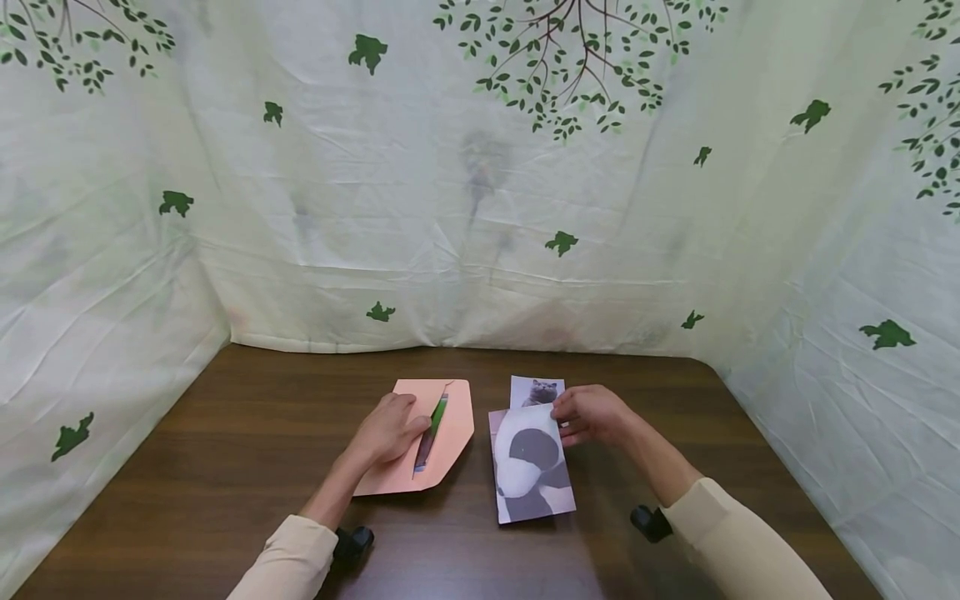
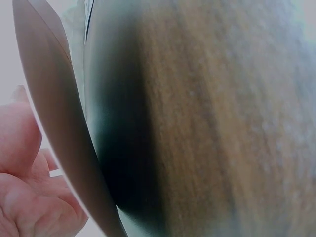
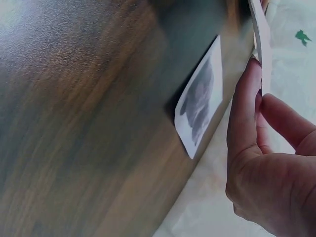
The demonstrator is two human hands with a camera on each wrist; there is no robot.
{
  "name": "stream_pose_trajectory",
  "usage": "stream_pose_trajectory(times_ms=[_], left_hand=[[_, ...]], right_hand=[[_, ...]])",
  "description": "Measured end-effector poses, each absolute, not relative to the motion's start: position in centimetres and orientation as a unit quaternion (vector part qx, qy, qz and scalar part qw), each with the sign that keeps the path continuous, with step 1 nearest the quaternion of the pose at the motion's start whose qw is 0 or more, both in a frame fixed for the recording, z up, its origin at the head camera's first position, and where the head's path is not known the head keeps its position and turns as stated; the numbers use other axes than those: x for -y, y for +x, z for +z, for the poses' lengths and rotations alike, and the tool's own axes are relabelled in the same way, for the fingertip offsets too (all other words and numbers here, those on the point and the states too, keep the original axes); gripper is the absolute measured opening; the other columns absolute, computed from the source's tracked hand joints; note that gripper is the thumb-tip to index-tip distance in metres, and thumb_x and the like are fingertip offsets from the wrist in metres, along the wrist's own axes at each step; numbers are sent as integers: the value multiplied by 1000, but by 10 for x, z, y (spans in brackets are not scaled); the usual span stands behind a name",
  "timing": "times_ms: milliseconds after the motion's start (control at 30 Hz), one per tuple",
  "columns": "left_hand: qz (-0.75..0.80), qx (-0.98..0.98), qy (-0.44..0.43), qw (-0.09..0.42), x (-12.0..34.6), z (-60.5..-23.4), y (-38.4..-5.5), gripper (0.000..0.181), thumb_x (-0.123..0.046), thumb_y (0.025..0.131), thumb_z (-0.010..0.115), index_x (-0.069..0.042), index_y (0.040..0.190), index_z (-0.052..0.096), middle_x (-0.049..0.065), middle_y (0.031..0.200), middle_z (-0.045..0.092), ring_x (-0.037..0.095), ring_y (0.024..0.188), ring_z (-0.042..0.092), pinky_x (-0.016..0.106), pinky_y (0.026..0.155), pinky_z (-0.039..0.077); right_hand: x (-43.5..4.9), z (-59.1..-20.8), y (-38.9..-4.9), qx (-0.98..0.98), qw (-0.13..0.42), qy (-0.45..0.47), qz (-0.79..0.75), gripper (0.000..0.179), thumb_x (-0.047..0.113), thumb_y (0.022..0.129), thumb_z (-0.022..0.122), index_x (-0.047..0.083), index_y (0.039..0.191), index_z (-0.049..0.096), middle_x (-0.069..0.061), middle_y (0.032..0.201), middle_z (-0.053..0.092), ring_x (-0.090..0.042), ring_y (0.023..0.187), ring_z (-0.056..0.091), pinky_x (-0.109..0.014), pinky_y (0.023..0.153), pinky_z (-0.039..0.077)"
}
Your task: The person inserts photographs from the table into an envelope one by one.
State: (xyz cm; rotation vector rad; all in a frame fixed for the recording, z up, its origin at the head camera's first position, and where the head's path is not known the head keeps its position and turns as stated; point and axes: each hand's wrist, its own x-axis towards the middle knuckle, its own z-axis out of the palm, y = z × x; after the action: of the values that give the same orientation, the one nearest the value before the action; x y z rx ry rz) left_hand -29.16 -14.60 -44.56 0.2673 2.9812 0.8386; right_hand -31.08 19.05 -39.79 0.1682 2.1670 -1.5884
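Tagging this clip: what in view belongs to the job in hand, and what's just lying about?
Job:
pink envelope, in the left grip
grey-and-white picture card, in the right grip
cat picture card, not held; likely belongs

Just around:
wooden table
leaf-print cloth
black wrist camera, worn

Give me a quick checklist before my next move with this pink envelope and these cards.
1. Left hand holding the pink envelope: ok.
2. Right hand pinching the front card by its edge: ok.
3. Cat card lying on the table: ok.
4. Cat card fully visible from the head view: not ok, the front card hides part.
5. Whether the green strip lies on or inside the envelope: cannot tell.
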Motion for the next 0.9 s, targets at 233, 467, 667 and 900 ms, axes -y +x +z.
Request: stream_pose_trajectory(times_ms=[233,467,667,900], left_hand=[[269,-959,84,17,147,-447,-291,57,-28,98,56,11,139,51,30,142,52,43,137,45,55,111,39],[269,-959,86,16,147,-448,-292,56,-28,98,56,10,139,51,29,141,53,42,135,46,56,110,40],[268,-959,86,18,147,-448,-292,57,-28,98,56,10,140,51,29,142,52,42,137,45,55,111,40],[269,-959,84,15,147,-446,-291,57,-29,98,56,9,140,51,28,142,53,42,136,45,55,110,40]], right_hand=[[-185,-393,-315,-781,213,62,-584,23,7,96,60,-4,116,59,-14,98,69,-22,76,69,-38,72,61],[-178,-388,-322,-774,194,67,-600,25,7,94,59,-6,116,59,-12,94,66,-21,73,68,-35,70,61],[-171,-382,-328,-760,170,81,-623,26,5,92,59,-8,114,60,-11,91,66,-22,72,69,-35,69,61],[-164,-379,-333,-747,152,101,-640,24,5,92,60,-8,113,62,-11,90,66,-20,72,67,-35,70,62]])
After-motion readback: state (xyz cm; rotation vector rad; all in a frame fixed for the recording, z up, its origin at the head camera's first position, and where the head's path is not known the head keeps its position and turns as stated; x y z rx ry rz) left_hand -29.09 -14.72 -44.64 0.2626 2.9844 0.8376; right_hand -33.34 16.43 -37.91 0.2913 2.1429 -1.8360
